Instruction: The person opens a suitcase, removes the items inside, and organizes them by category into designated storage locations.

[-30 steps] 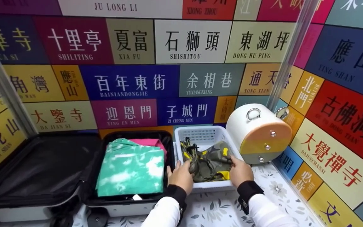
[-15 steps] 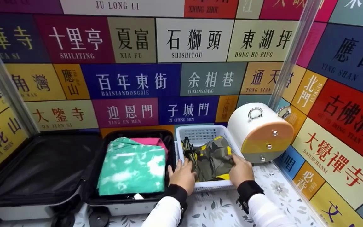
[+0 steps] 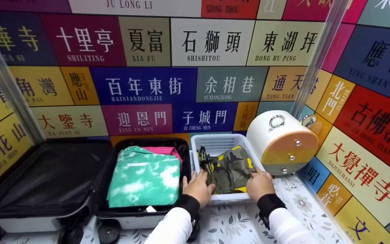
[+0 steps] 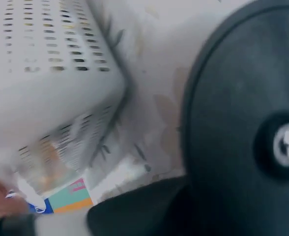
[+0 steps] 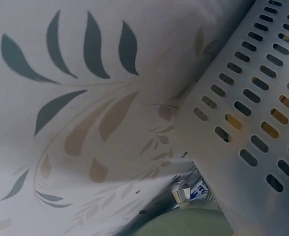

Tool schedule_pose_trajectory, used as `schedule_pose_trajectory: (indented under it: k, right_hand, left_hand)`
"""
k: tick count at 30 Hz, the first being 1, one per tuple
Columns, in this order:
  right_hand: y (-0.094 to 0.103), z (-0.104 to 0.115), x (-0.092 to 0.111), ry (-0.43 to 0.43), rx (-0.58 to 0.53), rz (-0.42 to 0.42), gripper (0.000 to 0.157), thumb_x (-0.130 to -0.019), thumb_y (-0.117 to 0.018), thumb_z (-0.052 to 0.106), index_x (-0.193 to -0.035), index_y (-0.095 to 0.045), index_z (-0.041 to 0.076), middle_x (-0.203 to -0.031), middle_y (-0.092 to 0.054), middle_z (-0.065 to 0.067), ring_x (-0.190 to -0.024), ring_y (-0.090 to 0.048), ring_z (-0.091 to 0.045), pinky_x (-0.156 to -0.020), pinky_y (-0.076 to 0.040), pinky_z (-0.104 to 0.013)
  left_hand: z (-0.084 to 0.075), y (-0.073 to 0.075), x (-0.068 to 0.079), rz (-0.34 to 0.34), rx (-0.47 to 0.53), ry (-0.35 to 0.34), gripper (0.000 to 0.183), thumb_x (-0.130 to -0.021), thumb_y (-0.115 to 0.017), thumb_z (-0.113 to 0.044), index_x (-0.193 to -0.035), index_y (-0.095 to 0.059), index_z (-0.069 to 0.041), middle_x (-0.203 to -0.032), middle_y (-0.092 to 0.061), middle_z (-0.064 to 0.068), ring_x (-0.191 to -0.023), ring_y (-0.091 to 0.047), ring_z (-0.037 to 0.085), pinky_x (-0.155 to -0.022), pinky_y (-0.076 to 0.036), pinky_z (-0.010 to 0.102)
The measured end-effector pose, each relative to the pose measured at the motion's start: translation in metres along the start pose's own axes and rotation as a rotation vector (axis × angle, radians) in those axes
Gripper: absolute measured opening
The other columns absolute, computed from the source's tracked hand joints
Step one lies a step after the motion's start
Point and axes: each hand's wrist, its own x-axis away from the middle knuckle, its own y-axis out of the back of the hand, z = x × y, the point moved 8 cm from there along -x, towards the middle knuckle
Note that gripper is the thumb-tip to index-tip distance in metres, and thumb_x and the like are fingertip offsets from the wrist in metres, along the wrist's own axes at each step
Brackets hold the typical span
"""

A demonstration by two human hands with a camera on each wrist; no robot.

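Note:
A folded camouflage cloth [image 3: 230,169] in grey-green, black and yellow lies in the pale blue-white perforated basket [image 3: 230,198]. Dark cords or fringe [image 3: 203,159] bunch along its left side. My left hand [image 3: 198,188] reaches over the basket's front left corner, fingers extended to the cord side, thumb apart. On the opposite side, my right hand [image 3: 260,184] has its fingertips at the cloth's right edge, by the rim; I cannot tell whether it pinches the cloth. Both wrist views show the outside of the basket, its slotted wall [image 5: 262,108] filling the right of the right wrist view.
An open black-lined suitcase [image 3: 147,215] stands left of the basket, holding green tie-dye cloth [image 3: 144,179] over pink cloth [image 3: 163,150]. Its wheel [image 4: 247,98] looms in the left wrist view. A white round-sided case [image 3: 266,130] stands at the right, near the patterned wall.
The camouflage cloth, bunched between both hands earlier, now lies flatter and spread inside the basket. The hands have shifted only slightly, and the head view has moved a little.

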Motion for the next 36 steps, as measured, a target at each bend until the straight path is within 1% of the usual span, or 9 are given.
schedule_pose_trajectory:
  k: [3, 5, 9, 13, 17, 21, 25, 31, 36]
  right_hand:
    - [0.0, 0.001, -0.003, -0.042, -0.016, 0.058, 0.026, -0.091, -0.056, 0.002, -0.088, -0.075, -0.016, -0.114, -0.077, -0.026, -0.129, -0.062, -0.049, -0.109, -0.044, -0.06]
    - [0.001, -0.001, -0.004, -0.141, -0.093, 0.097, 0.03, -0.095, -0.055, 0.006, -0.105, -0.074, -0.016, -0.131, -0.069, -0.031, -0.136, -0.053, -0.053, -0.116, -0.036, -0.063]
    - [0.005, 0.012, -0.006, -0.294, -0.296, 0.042, 0.038, -0.098, -0.057, 0.01, -0.129, -0.068, -0.009, -0.154, -0.051, -0.032, -0.143, -0.04, -0.056, -0.123, -0.023, -0.068]
    - [0.01, 0.063, -0.015, -0.231, -0.519, -0.035, 0.037, -0.098, -0.062, 0.008, -0.131, -0.067, -0.007, -0.151, -0.056, -0.029, -0.143, -0.046, -0.052, -0.124, -0.03, -0.064]
    - [0.005, 0.125, -0.02, -0.201, -0.776, 0.036, 0.041, -0.1, -0.063, 0.01, -0.138, -0.063, -0.006, -0.14, -0.064, -0.029, -0.131, -0.061, -0.045, -0.116, -0.046, -0.057]
    - [-0.013, 0.176, -0.022, -0.224, -0.937, 0.193, 0.051, -0.102, -0.063, 0.015, -0.143, -0.054, -0.012, -0.139, -0.063, -0.033, -0.127, -0.064, -0.045, -0.112, -0.051, -0.055]
    - [-0.037, 0.206, -0.021, -0.249, -0.948, 0.36, 0.064, -0.101, -0.064, 0.02, -0.15, -0.042, -0.017, -0.152, -0.05, -0.037, -0.14, -0.054, -0.048, -0.12, -0.042, -0.055]
    - [-0.064, 0.224, -0.017, -0.275, -0.88, 0.514, 0.078, -0.1, -0.067, 0.023, -0.155, -0.031, -0.018, -0.159, -0.04, -0.038, -0.149, -0.041, -0.049, -0.125, -0.035, -0.056]
    - [-0.072, 0.23, -0.017, -0.272, -0.864, 0.619, 0.073, -0.1, -0.067, 0.025, -0.154, -0.038, -0.015, -0.155, -0.048, -0.034, -0.145, -0.047, -0.047, -0.12, -0.041, -0.056]
  left_hand:
    - [0.006, 0.019, 0.0, -0.018, 0.079, 0.025, 0.061, -0.105, -0.062, -0.039, -0.153, -0.052, -0.003, -0.158, -0.053, 0.019, -0.151, -0.042, 0.046, -0.128, -0.022, 0.065]
    - [0.017, 0.038, 0.0, -0.04, 0.13, 0.065, 0.063, -0.105, -0.062, -0.041, -0.154, -0.051, -0.004, -0.157, -0.054, 0.02, -0.147, -0.047, 0.046, -0.126, -0.03, 0.062]
    - [0.057, 0.085, 0.002, -0.101, 0.15, 0.177, 0.066, -0.104, -0.063, -0.042, -0.156, -0.047, -0.005, -0.156, -0.054, 0.021, -0.14, -0.056, 0.043, -0.116, -0.045, 0.058]
    - [0.111, 0.131, 0.014, -0.142, 0.04, 0.322, 0.073, -0.103, -0.063, -0.045, -0.159, -0.041, -0.003, -0.158, -0.049, 0.026, -0.141, -0.052, 0.047, -0.114, -0.045, 0.063]
    - [0.163, 0.159, 0.033, -0.122, -0.053, 0.461, 0.081, -0.102, -0.061, -0.051, -0.159, -0.037, 0.002, -0.157, -0.044, 0.034, -0.141, -0.046, 0.055, -0.113, -0.042, 0.069]
    - [0.202, 0.164, 0.053, -0.056, -0.04, 0.529, 0.089, -0.101, -0.061, -0.051, -0.159, -0.031, 0.009, -0.157, -0.039, 0.04, -0.143, -0.04, 0.059, -0.117, -0.037, 0.068]
    - [0.223, 0.153, 0.063, -0.023, -0.011, 0.521, 0.093, -0.099, -0.064, -0.048, -0.154, -0.029, 0.019, -0.153, -0.04, 0.044, -0.143, -0.04, 0.059, -0.118, -0.038, 0.065]
    - [0.233, 0.139, 0.069, -0.035, 0.027, 0.548, 0.1, -0.098, -0.067, -0.049, -0.155, -0.023, 0.019, -0.149, -0.04, 0.047, -0.139, -0.041, 0.063, -0.115, -0.04, 0.065]
    - [0.239, 0.137, 0.071, -0.06, 0.038, 0.587, 0.103, -0.098, -0.069, -0.046, -0.159, -0.015, 0.018, -0.154, -0.036, 0.047, -0.142, -0.035, 0.065, -0.118, -0.036, 0.068]
